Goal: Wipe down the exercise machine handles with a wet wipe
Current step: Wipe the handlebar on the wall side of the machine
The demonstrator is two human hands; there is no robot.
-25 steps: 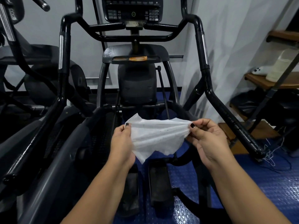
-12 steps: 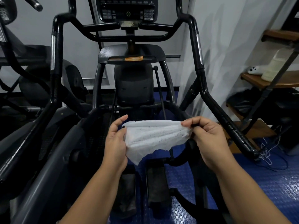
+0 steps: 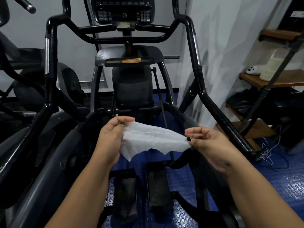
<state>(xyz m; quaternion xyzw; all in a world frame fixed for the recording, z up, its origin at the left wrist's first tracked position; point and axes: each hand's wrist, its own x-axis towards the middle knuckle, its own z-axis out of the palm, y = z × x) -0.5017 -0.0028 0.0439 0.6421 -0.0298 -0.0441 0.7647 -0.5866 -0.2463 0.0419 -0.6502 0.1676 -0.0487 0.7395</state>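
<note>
Between the two hands, in front of the exercise machine: wet wipe stretched out flat, dark specks on it, lower edge hanging loose. Left hand: fingers curled, pinching the wipe's left edge. Right hand: thumb and fingers pinching the right corner. Wipe is clear of both handles; left handle and right handle stand out to either side. Pedals below, on the blue floor.

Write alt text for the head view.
A person's left hand and right hand pinch opposite ends of a speckled white wet wipe, held spread in front of a black exercise machine, its left handle and right handle untouched.
</note>
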